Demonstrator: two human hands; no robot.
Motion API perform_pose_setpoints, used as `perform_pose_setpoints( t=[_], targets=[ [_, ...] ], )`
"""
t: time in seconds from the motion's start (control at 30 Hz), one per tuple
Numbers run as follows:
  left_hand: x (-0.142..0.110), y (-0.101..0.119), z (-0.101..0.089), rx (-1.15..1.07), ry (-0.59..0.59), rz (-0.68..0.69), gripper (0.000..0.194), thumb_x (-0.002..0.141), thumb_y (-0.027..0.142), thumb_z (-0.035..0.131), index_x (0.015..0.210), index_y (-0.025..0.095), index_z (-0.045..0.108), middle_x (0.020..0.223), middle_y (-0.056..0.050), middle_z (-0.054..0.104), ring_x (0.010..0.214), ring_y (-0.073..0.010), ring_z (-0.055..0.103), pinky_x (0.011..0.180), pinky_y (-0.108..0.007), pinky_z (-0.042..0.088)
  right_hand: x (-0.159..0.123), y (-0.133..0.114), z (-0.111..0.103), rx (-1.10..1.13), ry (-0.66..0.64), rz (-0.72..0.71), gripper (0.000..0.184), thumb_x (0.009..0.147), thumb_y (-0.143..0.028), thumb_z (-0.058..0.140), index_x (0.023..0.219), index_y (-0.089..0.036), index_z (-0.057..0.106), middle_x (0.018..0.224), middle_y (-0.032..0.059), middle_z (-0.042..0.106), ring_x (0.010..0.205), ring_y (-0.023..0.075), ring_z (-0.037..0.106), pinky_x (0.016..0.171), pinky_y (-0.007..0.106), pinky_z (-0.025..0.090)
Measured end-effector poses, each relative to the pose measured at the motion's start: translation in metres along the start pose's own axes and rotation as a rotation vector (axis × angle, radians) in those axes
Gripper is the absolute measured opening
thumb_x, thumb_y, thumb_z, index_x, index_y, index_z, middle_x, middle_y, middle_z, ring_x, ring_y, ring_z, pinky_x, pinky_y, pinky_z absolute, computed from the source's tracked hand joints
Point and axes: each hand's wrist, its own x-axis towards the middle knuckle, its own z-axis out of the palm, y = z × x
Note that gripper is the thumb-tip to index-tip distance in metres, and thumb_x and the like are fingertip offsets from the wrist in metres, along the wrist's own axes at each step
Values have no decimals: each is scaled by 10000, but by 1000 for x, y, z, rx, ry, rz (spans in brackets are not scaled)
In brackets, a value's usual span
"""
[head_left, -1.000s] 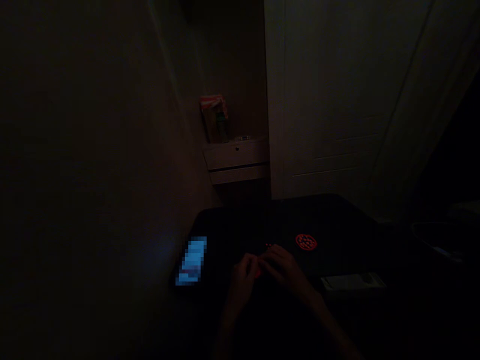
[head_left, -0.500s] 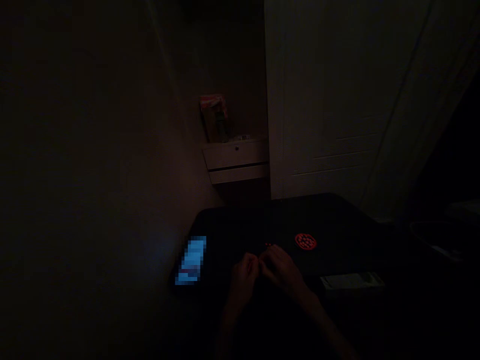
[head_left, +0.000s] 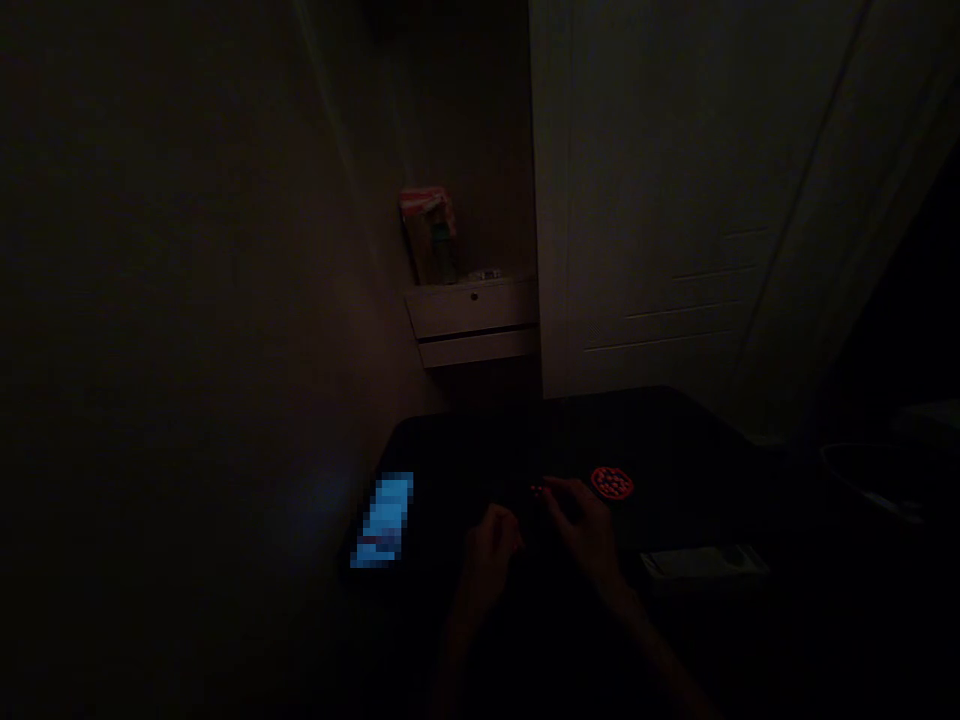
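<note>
The scene is very dark. Over the dark tabletop [head_left: 480,450], my left hand [head_left: 495,540] is closed, its fingertips pinched together; whatever they hold is too small and dim to name. My right hand [head_left: 581,520] reaches forward, with its fingertips at a few tiny red beads or bits [head_left: 535,490] on the table. Its thumb and index finger are partly apart, and I cannot make out anything between them. Just beyond the right hand lies a round, red-rimmed dish-like piece [head_left: 612,483] with several small reddish pieces inside its outline.
A lit, pixelated screen [head_left: 384,520] lies at the table's left edge. A pale flat packet [head_left: 703,566] is at the near right edge. Behind stand a small drawer unit [head_left: 476,312] with a red-topped box [head_left: 427,230] on it, and a pale panelled door [head_left: 645,200].
My right hand has parted from the left and moved right and slightly forward to the tiny red bits. My left hand has stayed nearly in place.
</note>
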Motion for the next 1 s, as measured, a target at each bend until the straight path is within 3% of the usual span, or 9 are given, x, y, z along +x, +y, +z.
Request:
perform_pose_setpoints(
  t=[0.3,0.67,1.0],
  targets=[
    [0,1,-1,18,-24,4,337,983,474,478,840,203,619,691,4,644,663,-165,604,632,-251,416,-1,3,1,28,-97,22,232,973,-425,636,978,-235,769,960,75,783,882,250,742,804,375,593],
    [-1,3,-1,8,-6,-5,329,969,477,489,835,207,624,695,2,652,660,-167,608,627,-247,421,-2,1,-1,16,-101,19,271,958,-463,644,898,-228,764,894,75,788,821,252,744,770,381,599],
    [-2,3,0,5,-16,7,322,980,457,489,848,203,636,688,3,654,658,-166,611,625,-246,420,-4,8,0,14,-115,11,280,1012,-417,562,994,-234,774,981,81,790,900,259,750,821,389,594]
  ],
)
